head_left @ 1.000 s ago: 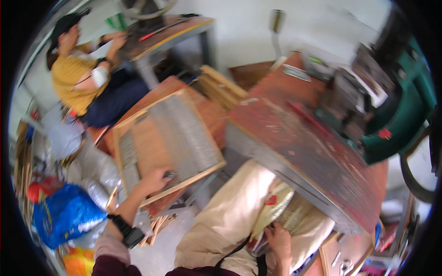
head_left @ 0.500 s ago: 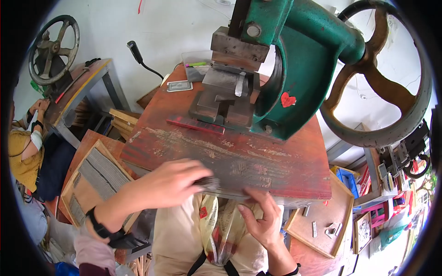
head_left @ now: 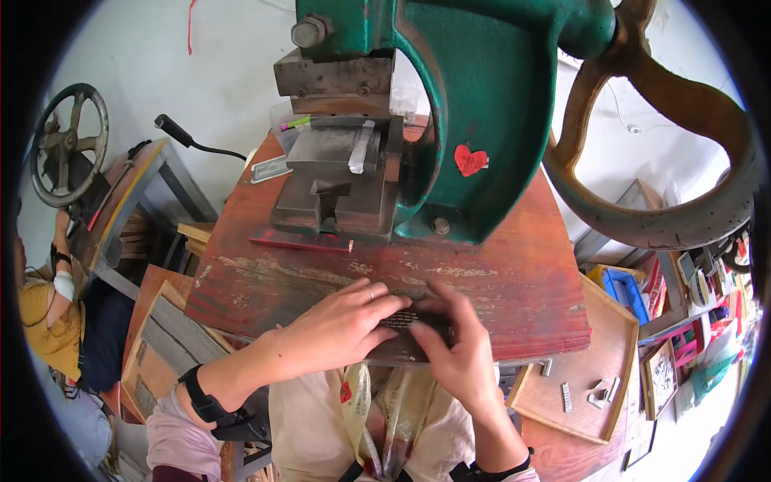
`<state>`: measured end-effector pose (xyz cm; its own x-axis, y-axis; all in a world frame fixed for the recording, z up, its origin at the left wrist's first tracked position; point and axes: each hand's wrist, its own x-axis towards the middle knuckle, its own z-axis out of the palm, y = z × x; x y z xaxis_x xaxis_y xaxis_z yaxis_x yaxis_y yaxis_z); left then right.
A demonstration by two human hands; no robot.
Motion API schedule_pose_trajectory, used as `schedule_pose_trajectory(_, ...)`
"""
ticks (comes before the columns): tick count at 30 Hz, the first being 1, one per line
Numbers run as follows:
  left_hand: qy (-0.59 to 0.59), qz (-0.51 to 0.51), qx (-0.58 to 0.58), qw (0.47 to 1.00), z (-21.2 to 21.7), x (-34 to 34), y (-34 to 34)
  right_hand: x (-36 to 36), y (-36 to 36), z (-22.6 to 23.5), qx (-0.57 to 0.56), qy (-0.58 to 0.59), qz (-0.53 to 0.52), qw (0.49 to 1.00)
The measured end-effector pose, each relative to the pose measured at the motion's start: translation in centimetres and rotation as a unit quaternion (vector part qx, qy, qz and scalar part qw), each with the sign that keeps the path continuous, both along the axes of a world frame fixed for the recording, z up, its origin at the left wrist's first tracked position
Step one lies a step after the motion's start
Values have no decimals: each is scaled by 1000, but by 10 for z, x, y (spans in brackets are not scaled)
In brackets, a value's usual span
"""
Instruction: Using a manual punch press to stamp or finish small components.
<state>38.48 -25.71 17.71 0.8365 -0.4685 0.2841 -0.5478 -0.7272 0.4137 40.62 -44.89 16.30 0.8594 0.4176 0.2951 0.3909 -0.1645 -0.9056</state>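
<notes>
1. Dark ribbed metal, a small flat comb-like strip (head_left: 411, 320), is now pinched between both hands at the near edge of the red workbench (head_left: 514, 281); a second ago the left hand was on the wooden tray (head_left: 165, 345) at the left.
2. Left hand (head_left: 341, 325) is laid flat over the strip, fingers closed on it.
3. Right hand (head_left: 458, 353) is curled, gripping its other end.
4. Worn red paint is seen below the green cast-iron press (head_left: 474, 120).

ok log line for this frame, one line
left hand: on dark ridged strip | right hand: pinching same strip | place: red worn table, front edge | green press: untouched
</notes>
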Motion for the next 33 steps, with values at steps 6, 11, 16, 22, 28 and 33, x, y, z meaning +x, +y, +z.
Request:
schedule_pose_trajectory(6, 38, 46, -34, 998, 0, -4, -6, -9, 25, -17, 515, 273, 60, 810)
schedule_pose_trajectory(11, 29, 53, -64, 996, -7, -9, -2, -9, 24, -17, 480, 291, 19, 827)
schedule_pose_trajectory(16, 41, 72, -93, 992, 0, -21, 1, -4, 10, -12, 35, 3, 27, 999)
schedule_pose_trajectory(22, 39, 124, -185, 974, -10, -33, 15, -3, 13, -7, -107, -144, 5, 984)
schedule_pose_trajectory(28, 7, 126, -141, 982, -12, -33, 15, -5, 14, -11, -105, -149, -11, 983)
schedule_pose_trajectory(33, 42, 123, -179, 975, -8, -34, 20, -7, 14, -6, -107, -121, -19, 987)
